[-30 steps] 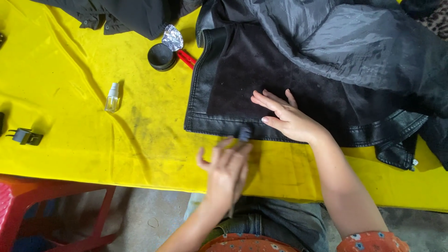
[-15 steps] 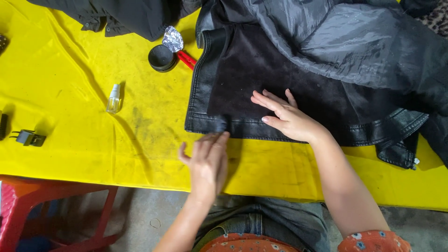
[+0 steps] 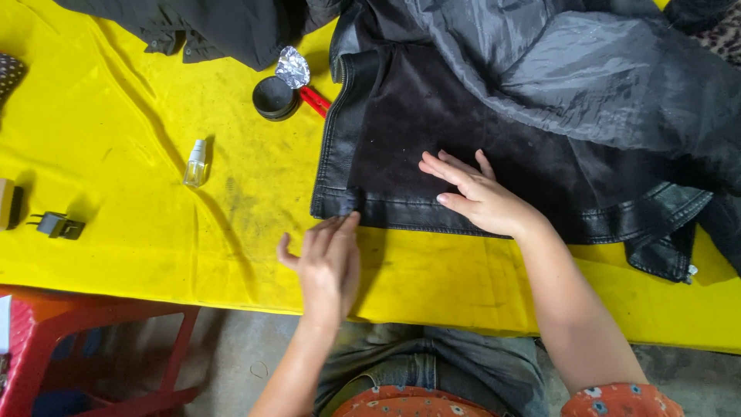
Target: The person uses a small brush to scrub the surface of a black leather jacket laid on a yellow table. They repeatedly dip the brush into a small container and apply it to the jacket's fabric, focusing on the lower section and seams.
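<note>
Hands flat on a black jacket, yellow counter

Right hand (image 3: 480, 197) is lying open, palm down, fingers spread, pressing on the dark fuzzy panel of the black jacket (image 3: 432, 131) close to its stitched hem. Left hand (image 3: 328, 259) is open too, fingers together and pointing up, fingertips just touching the bottom hem near the jacket's lower left corner. Neither hand is gripping anything.

Jacket is spreading over the right half of the yellow counter (image 3: 139, 216), with shiny grey lining (image 3: 587, 69) bunching up over its top. Another dark garment (image 3: 224, 27) is sitting at the top edge, left of the jacket.

Just off the jacket's left edge, a small round black tin (image 3: 274, 99) is sitting open, a crumpled bit of foil (image 3: 292, 68) touching it, and something red (image 3: 315, 101) beside it, maybe a tool handle, hard to tell. Small clear spray bottle (image 3: 195, 163) is standing further left, well apart from both hands. Grey plug adapter (image 3: 59, 225) is lying near the counter's left end. Red plastic stool (image 3: 85, 347) is showing under the counter edge.
</note>
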